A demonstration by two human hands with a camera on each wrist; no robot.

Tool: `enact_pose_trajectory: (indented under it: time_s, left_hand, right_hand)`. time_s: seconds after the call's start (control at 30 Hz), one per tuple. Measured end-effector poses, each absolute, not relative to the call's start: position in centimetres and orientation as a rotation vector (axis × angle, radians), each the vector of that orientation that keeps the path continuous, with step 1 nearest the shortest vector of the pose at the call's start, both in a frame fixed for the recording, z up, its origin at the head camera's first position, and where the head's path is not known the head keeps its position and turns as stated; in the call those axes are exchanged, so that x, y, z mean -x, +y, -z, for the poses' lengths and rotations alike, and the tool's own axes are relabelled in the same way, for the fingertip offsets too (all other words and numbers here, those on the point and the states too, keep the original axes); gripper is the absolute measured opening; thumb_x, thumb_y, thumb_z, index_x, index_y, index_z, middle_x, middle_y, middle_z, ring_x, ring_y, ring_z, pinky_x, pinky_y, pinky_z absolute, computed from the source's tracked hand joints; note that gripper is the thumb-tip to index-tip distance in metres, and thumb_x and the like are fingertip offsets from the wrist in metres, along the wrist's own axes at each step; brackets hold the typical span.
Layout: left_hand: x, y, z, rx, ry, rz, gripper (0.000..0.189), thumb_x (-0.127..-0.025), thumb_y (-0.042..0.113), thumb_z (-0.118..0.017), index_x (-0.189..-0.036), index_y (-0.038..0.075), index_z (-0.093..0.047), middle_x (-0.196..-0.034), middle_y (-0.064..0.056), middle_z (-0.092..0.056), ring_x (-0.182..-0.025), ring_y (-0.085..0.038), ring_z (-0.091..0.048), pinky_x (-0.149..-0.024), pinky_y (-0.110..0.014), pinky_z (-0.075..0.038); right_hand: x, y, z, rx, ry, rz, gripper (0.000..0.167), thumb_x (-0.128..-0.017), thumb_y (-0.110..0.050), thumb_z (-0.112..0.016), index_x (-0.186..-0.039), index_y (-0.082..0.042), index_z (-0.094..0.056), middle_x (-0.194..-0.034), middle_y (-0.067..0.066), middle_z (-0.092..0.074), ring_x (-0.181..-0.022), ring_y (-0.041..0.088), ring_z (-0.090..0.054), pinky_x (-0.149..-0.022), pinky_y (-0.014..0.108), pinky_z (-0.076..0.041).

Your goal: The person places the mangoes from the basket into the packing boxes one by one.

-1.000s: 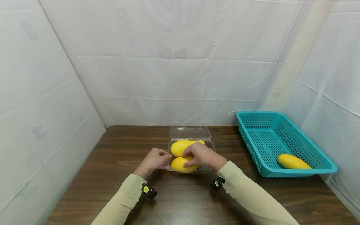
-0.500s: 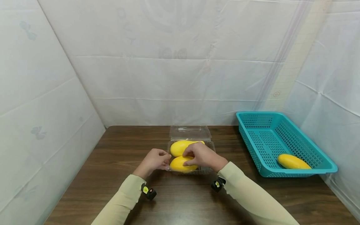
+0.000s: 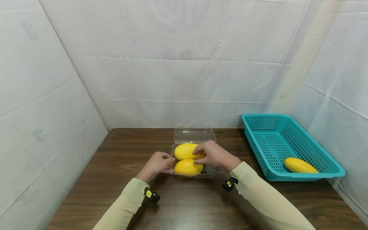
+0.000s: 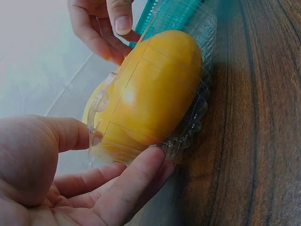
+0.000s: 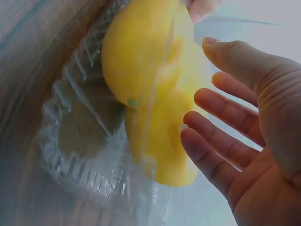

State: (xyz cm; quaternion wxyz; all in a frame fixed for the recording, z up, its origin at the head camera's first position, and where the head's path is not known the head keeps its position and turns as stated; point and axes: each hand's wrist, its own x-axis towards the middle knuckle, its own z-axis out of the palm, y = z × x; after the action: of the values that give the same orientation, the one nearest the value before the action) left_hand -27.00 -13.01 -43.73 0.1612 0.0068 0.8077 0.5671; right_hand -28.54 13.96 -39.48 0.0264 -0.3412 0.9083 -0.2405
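Observation:
Two yellow mangoes lie side by side in a clear plastic clamshell box (image 5: 51,136), the front mango (image 3: 187,167) nearer the person and the back mango (image 3: 184,151) behind it. At the box's left end my left hand (image 3: 159,163) pinches the plastic edge between thumb and fingers, as the left wrist view shows. My right hand (image 3: 214,155) hovers over the right part of the box with loosely spread fingers. In the right wrist view its fingertips (image 5: 190,136) are close beside the mangoes and hold nothing. The box's lid (image 3: 194,135) stands raised at the back.
A teal perforated basket (image 3: 256,150) stands at the right of the wooden table (image 3: 126,153), with another yellow mango (image 3: 299,165) in its front corner. White sheeting (image 3: 184,80) closes off the back and both sides.
My right hand has let go of the front mango and moved up and to the right. The front mango has shifted slightly left. The left hand keeps its place at the box.

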Motion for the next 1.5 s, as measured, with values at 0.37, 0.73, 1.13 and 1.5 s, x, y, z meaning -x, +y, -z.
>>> enact_pose_trajectory:
  time_s: [0.37,0.73,1.13,1.5]
  left_hand:
    - [27.2,-13.0,44.1,-0.016,2.307,-1.624,0.031,-0.1,0.016,-0.065,-0.118,-0.009,-0.068,-0.095,-0.019,-0.067,-0.074,-0.02,-0.072,-0.071,-0.033,-0.066]
    - [27.3,-13.1,44.1,-0.002,2.32,-1.615,0.032,-0.101,0.017,-0.064,-0.12,-0.009,-0.067,-0.1,-0.019,-0.068,-0.077,-0.021,-0.072,-0.071,-0.033,-0.066]
    - [27.4,-13.2,44.2,0.003,2.314,-1.61,0.033,-0.101,0.017,-0.065,-0.12,-0.01,-0.066,-0.095,-0.018,-0.067,-0.074,-0.02,-0.072,-0.07,-0.032,-0.066]
    - [27.4,-13.3,44.3,0.012,2.322,-1.608,0.03,-0.101,0.017,-0.065,-0.116,-0.008,-0.068,-0.091,-0.016,-0.066,-0.071,-0.019,-0.072,-0.069,-0.032,-0.066]
  right_hand:
    - [29.0,16.8,37.3,0.953,2.831,0.837,0.033,-0.089,-0.03,-0.082,-0.116,-0.013,-0.077,-0.113,0.003,-0.076,-0.097,0.019,-0.07,-0.085,0.035,-0.063]
    - [29.5,21.2,34.6,0.858,2.978,0.757,0.029,-0.09,-0.03,-0.081,-0.114,-0.016,-0.076,-0.105,-0.001,-0.077,-0.09,0.012,-0.07,-0.08,0.034,-0.063]
    - [29.9,26.3,33.3,0.763,3.045,0.627,0.031,-0.091,-0.028,-0.079,-0.116,-0.01,-0.074,-0.106,0.005,-0.077,-0.091,0.017,-0.07,-0.079,0.04,-0.063]
    - [30.4,31.0,32.7,0.624,3.026,0.529,0.04,-0.093,-0.031,-0.076,-0.124,-0.007,-0.071,-0.119,0.012,-0.073,-0.105,0.027,-0.069,-0.088,0.049,-0.061]
